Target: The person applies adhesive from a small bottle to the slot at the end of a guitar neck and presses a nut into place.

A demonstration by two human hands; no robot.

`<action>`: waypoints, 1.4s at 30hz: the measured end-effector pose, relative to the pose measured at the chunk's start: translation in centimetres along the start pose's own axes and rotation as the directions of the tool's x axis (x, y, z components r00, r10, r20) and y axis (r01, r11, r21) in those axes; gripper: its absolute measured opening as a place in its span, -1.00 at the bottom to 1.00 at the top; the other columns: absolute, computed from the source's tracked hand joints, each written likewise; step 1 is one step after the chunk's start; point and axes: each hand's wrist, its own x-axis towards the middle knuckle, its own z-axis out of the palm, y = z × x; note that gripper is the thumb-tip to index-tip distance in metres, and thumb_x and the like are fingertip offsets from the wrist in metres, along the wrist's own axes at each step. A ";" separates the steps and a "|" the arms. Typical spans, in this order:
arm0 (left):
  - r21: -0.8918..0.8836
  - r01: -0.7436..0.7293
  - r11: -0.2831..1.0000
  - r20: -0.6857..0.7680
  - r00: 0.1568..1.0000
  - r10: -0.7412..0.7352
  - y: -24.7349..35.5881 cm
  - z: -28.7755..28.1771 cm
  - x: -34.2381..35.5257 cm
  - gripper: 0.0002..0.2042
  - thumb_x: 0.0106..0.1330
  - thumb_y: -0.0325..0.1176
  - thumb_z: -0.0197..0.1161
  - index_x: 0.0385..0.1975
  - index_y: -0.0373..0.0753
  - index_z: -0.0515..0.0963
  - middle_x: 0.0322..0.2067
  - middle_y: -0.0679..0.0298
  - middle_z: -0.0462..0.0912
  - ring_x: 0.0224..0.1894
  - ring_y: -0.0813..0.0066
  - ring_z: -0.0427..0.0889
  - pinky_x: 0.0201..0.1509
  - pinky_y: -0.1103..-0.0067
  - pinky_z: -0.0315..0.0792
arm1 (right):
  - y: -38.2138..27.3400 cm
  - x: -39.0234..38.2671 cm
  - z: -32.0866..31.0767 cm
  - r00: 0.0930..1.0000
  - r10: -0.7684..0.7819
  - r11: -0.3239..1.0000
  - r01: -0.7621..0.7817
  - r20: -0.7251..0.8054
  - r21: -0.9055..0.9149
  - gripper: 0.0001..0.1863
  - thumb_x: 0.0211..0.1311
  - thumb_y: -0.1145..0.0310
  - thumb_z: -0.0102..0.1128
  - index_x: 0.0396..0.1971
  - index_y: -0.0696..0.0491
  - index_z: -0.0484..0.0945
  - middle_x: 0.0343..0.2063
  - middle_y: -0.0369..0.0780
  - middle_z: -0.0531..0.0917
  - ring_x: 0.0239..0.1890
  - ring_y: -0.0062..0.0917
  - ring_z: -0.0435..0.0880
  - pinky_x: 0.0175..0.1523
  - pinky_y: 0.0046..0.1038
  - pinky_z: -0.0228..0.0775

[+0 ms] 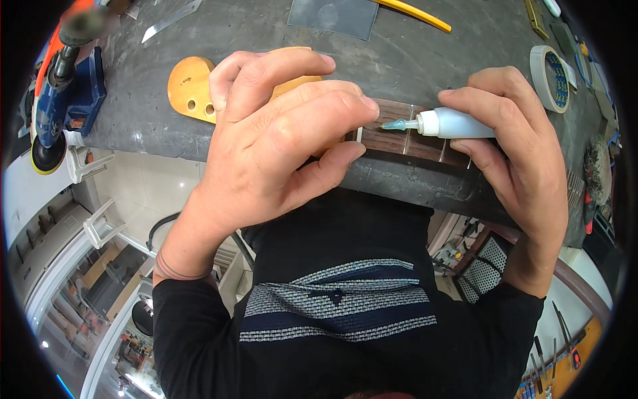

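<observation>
A guitar neck lies across the dark workbench, with its dark wooden fretboard (pixel 388 141) and metal frets facing up. Its yellow-orange headstock (pixel 187 85) shows to the left, partly under my left hand (pixel 276 130). That hand spans the neck at the pale nut (pixel 359 135), index fingertip by the far edge and thumb by the near edge; the exact contact is partly hidden. In my right hand (pixel 515 133) is a small squeeze bottle (pixel 458 124) of pale blue colour, tilted sideways between thumb and fingers. Its narrow nozzle tip (pixel 393 125) points left, over the fretboard close to the nut.
A rotary power tool (pixel 52 116) stands at the left. A metal blade (pixel 171 20), a dark flat sheet (pixel 332 16) and a yellow strip (pixel 419 14) lie toward the back. A tape roll (pixel 539 80) rests at right. The bench's front edge (pixel 425 183) runs before my torso.
</observation>
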 end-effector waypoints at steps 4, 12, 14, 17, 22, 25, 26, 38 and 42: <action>-0.002 0.008 1.000 0.002 1.000 -0.008 0.1 0.0 -0.1 -0.41 0.16 -0.41 0.64 0.19 -0.07 0.54 -0.03 0.31 0.89 0.25 0.11 0.66 0.21 0.16 0.36 | 0.0 0.2 -0.1 1.000 -0.026 0.999 0.026 -0.003 -0.044 -0.54 0.19 0.52 0.46 0.14 0.16 0.70 -0.09 -0.10 0.64 -0.07 -0.26 0.69 0.02 -0.30 0.55; 0.015 0.009 1.000 0.021 1.000 -0.010 0.1 -0.1 0.0 -0.40 0.14 -0.42 0.64 0.20 -0.07 0.54 -0.02 0.30 0.89 0.27 0.09 0.66 0.24 0.14 0.37 | -0.5 0.4 0.0 0.999 -0.040 0.996 0.038 -0.033 -0.084 -0.58 0.17 0.51 0.48 0.06 0.18 0.73 -0.14 -0.11 0.66 -0.12 -0.27 0.71 -0.04 -0.31 0.56; 0.012 0.013 1.000 0.024 1.000 -0.013 0.2 -0.1 0.0 -0.40 0.14 -0.42 0.64 0.20 -0.07 0.54 -0.02 0.29 0.89 0.28 0.08 0.66 0.25 0.14 0.37 | -0.6 0.5 0.0 0.998 -0.047 0.995 0.043 -0.033 -0.092 -0.59 0.16 0.51 0.48 0.05 0.19 0.73 -0.14 -0.11 0.66 -0.13 -0.27 0.71 -0.06 -0.31 0.57; 0.014 0.020 1.000 0.034 0.999 -0.020 0.3 -0.2 0.1 -0.40 0.14 -0.42 0.64 0.19 -0.07 0.54 -0.02 0.29 0.89 0.28 0.08 0.66 0.25 0.13 0.37 | -0.6 0.6 0.0 0.998 -0.060 0.991 0.055 -0.034 -0.121 -0.59 0.16 0.50 0.48 0.05 0.20 0.73 -0.15 -0.11 0.66 -0.14 -0.28 0.72 -0.08 -0.31 0.57; 0.018 0.015 1.000 0.031 0.999 -0.015 0.2 -0.2 0.0 -0.40 0.13 -0.42 0.65 0.19 -0.07 0.54 -0.02 0.29 0.89 0.29 0.07 0.65 0.26 0.13 0.38 | -0.6 0.6 -0.1 0.996 -0.083 0.988 0.077 -0.039 -0.135 -0.60 0.18 0.49 0.48 0.05 0.20 0.73 -0.15 -0.11 0.67 -0.16 -0.28 0.72 -0.10 -0.31 0.57; 0.015 0.013 1.000 0.031 0.999 -0.014 0.2 -0.2 0.0 -0.40 0.12 -0.43 0.65 0.19 -0.07 0.53 -0.02 0.29 0.89 0.29 0.07 0.65 0.26 0.13 0.38 | -0.6 0.6 -0.1 0.996 -0.083 0.988 0.077 -0.038 -0.137 -0.60 0.18 0.49 0.48 0.05 0.19 0.73 -0.15 -0.11 0.67 -0.16 -0.29 0.72 -0.11 -0.32 0.57; 0.014 0.013 1.000 0.031 0.999 -0.013 0.2 -0.2 0.1 -0.40 0.12 -0.43 0.65 0.19 -0.07 0.53 -0.02 0.29 0.89 0.29 0.07 0.65 0.26 0.13 0.38 | -0.6 0.5 -0.1 0.996 -0.083 0.988 0.077 -0.039 -0.137 -0.60 0.18 0.48 0.48 0.05 0.19 0.73 -0.15 -0.11 0.67 -0.16 -0.29 0.72 -0.11 -0.32 0.57; 0.016 0.008 1.000 0.044 0.999 -0.009 0.3 -0.3 0.3 -0.41 0.13 -0.42 0.64 0.18 -0.08 0.54 -0.02 0.28 0.89 0.29 0.09 0.63 0.23 0.15 0.38 | 0.3 -0.7 -1.1 0.997 -0.028 0.999 0.027 -0.071 -0.018 -0.54 0.16 0.48 0.52 0.10 0.17 0.72 -0.07 -0.12 0.66 -0.04 -0.31 0.69 0.04 -0.33 0.53; 0.033 0.024 0.999 0.038 0.999 -0.025 0.5 -0.3 0.0 -0.42 0.13 -0.43 0.64 0.17 -0.08 0.54 -0.03 0.29 0.89 0.29 0.09 0.63 0.23 0.15 0.38 | 1.9 -0.8 -0.8 0.990 0.021 1.000 -0.024 -0.140 -0.018 -0.60 0.28 0.45 0.46 0.11 0.18 0.71 0.02 -0.10 0.68 0.08 -0.30 0.68 0.23 -0.35 0.46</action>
